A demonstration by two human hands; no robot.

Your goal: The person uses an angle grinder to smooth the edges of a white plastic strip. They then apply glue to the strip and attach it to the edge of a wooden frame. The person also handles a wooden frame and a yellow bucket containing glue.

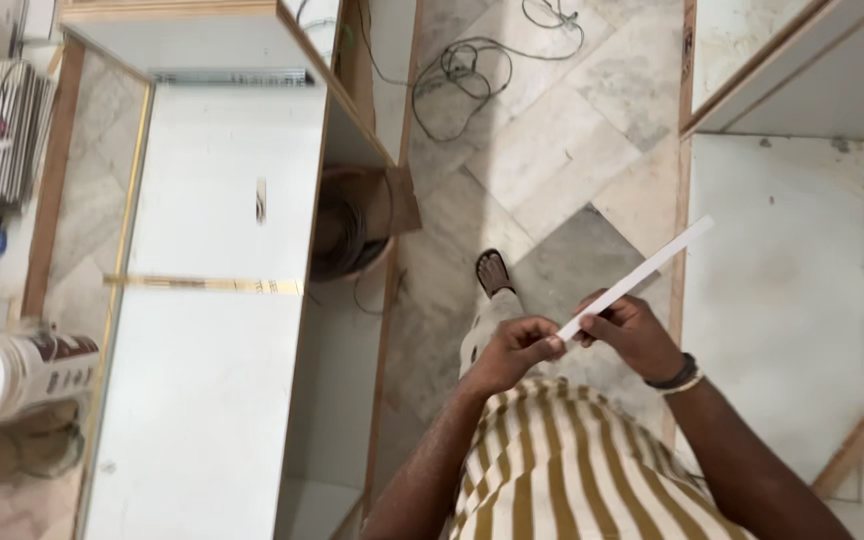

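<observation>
I hold a long thin white strip (652, 268) in front of my striped shirt. My left hand (514, 350) pinches its near end between thumb and fingers. My right hand (632, 330) grips the strip just beyond that, and the strip runs up and to the right over the marble floor. A dark band sits on my right wrist (676, 376). My sandalled foot (494, 272) shows on the floor below the hands.
A white cabinet carcass with a gold trim line (222, 285) stands on the left. A white tub (12, 375) lies on a surface at far left. Black cables (472, 70) sprawl on the floor. White panels with wood edging (782, 300) stand on the right.
</observation>
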